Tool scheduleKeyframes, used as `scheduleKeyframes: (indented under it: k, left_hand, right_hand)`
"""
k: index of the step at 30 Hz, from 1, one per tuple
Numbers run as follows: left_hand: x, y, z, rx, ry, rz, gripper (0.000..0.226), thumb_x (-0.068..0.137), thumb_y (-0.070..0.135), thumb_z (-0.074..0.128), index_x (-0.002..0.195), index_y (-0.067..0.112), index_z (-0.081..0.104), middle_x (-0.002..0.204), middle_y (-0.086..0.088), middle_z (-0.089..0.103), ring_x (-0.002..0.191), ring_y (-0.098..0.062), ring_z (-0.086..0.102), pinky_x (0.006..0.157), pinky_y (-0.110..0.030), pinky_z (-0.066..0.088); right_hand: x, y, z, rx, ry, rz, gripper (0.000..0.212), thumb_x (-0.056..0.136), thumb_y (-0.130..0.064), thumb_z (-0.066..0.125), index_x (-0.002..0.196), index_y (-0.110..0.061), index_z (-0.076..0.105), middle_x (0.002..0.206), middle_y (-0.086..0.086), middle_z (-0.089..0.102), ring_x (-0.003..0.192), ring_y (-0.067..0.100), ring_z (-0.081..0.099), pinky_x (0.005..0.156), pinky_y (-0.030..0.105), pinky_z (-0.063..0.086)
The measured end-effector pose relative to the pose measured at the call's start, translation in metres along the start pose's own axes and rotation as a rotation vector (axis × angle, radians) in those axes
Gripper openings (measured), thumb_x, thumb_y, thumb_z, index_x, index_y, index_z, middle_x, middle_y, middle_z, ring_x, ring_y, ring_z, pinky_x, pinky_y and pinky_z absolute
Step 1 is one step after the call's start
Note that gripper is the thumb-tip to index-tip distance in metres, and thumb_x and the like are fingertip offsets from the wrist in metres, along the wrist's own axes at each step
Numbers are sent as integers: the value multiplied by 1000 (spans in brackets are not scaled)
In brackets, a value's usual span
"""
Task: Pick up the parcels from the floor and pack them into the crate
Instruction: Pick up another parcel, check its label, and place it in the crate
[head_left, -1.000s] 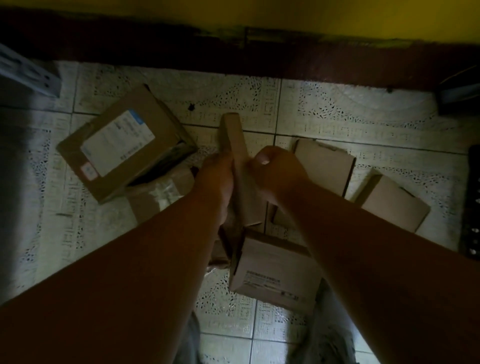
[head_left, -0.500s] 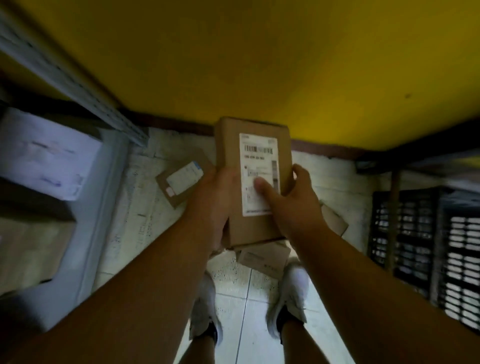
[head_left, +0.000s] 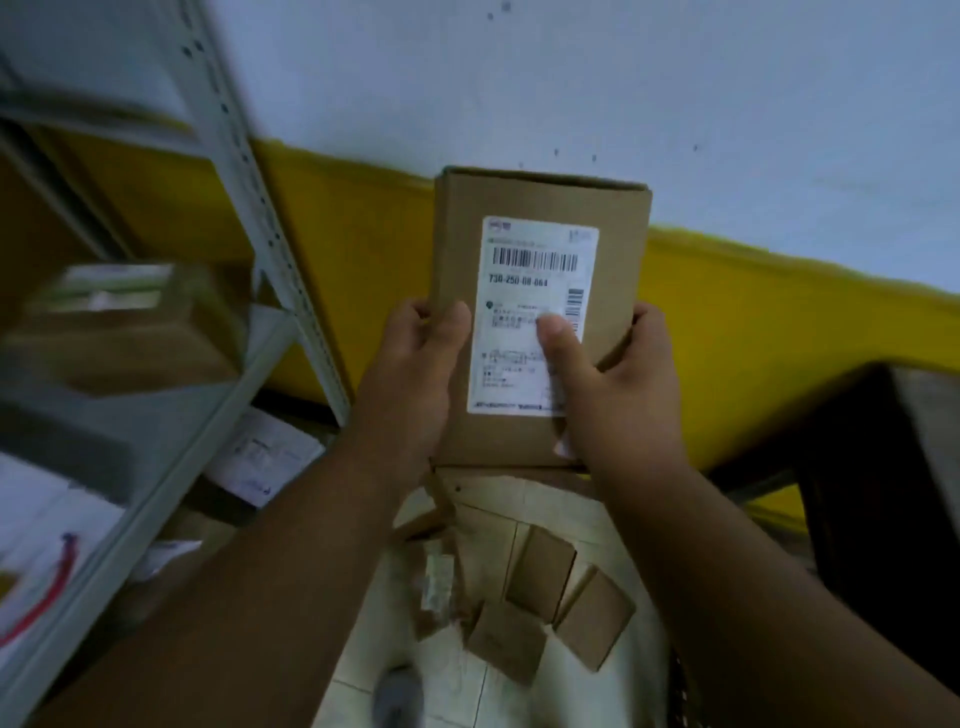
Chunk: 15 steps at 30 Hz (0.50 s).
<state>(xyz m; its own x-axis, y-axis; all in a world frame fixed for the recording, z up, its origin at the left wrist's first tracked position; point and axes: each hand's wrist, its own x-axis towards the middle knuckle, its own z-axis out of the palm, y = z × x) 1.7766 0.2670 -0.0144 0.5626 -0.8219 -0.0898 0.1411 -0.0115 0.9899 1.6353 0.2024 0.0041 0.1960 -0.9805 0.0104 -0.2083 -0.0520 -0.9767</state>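
Observation:
I hold a brown cardboard parcel (head_left: 540, 249) upright in front of me, its white barcode label facing me. My left hand (head_left: 415, 374) grips its left edge. My right hand (head_left: 618, 384) grips the right edge, with the thumb pressed on the label. Below, several small brown parcels (head_left: 540, 571) lie on the tiled floor (head_left: 498, 691) between my arms. A dark crate-like shape (head_left: 872, 493) shows at the right edge, blurred.
A grey metal shelf rack (head_left: 249, 171) stands at the left, with cardboard boxes (head_left: 130, 322) and white packets (head_left: 265, 457) on and under its shelves. The wall behind is yellow (head_left: 779, 322) below and white above.
The parcel has been lifted from the floor up to chest height in both hands. My view has tilted upward, so the wall and the shelf rack fill more of it.

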Motion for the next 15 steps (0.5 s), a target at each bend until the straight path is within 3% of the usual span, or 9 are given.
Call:
scheduleKeyframes:
  k: [3, 6, 10, 13, 15]
  left_hand:
    - [-41, 18, -13, 2, 133, 112, 43, 74, 72, 56, 112, 52, 58, 107, 13, 74, 96, -12, 73, 74, -37, 61]
    - [-95, 17, -13, -20, 343, 172, 35, 82, 67, 47, 108, 51, 66, 110, 11, 74, 101, -10, 71, 78, -34, 58]
    - [-167, -4, 10, -84, 636, 98, 39, 85, 65, 45, 102, 43, 72, 105, 7, 76, 102, -13, 71, 91, -48, 55]
    - [-220, -12, 22, -86, 761, 78, 40, 77, 69, 55, 99, 39, 71, 100, 10, 76, 91, -8, 73, 73, -33, 60]
    - [-259, -15, 20, -23, 825, 82, 36, 73, 69, 60, 98, 45, 68, 98, 18, 74, 87, -1, 72, 62, -20, 57]
  right_hand:
    - [-19, -33, -6, 82, -84, -40, 48, 81, -56, 71, 117, -33, 47, 99, -8, 71, 72, 11, 74, 40, 29, 54]
    - [-39, -47, -14, 171, -177, -48, 49, 84, -51, 72, 119, -26, 48, 103, -7, 70, 71, 21, 72, 41, 22, 50]
    - [-84, -32, -28, 190, -335, -38, 46, 85, -49, 71, 120, -29, 48, 103, -12, 68, 77, 7, 73, 43, 29, 56]
    - [-121, -13, -35, 173, -452, 8, 45, 85, -51, 69, 118, -30, 47, 105, -10, 69, 83, 8, 73, 47, 36, 60]
    - [-148, -8, -36, 166, -535, 20, 44, 86, -50, 70, 117, -29, 48, 103, -11, 68, 76, 4, 72, 42, 29, 55]
